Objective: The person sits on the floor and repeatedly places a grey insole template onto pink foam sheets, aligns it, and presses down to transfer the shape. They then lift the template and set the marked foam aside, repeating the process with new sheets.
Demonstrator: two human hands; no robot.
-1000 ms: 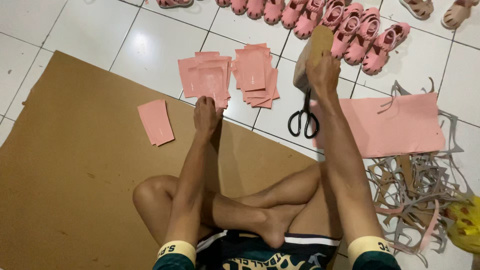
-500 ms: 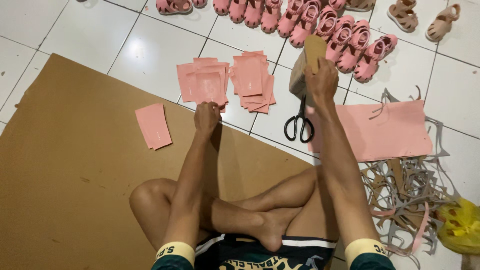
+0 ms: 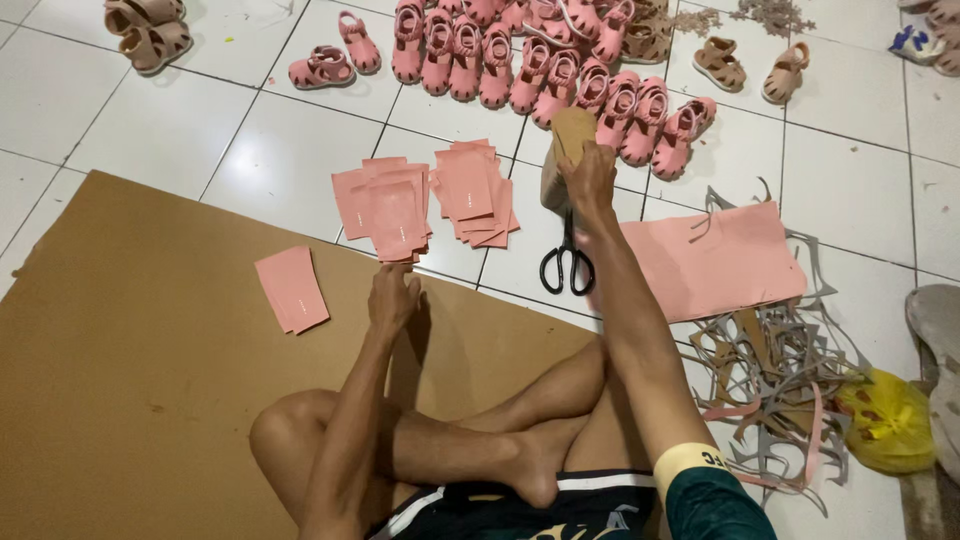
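A: Presently, right hand [image 3: 588, 172] clamped on tan sole-shaped template [image 3: 566, 140], on the floor beyond the scissors [image 3: 567, 262]?

B: Yes. Thin, light, stiff-looking; take its edge. Left hand [image 3: 394, 298], fingers together, presses pink cut pieces [image 3: 392, 210].

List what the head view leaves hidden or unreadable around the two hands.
- Scissors: blades hidden behind the right hand and wrist.
- Tan cardboard piece: lower part covered by the right hand's fingers; grip unclear.
- Left hand: fingertips meet the pink sheet stack; pinching or just touching, cannot tell.
- Yellow bag: contents not visible.
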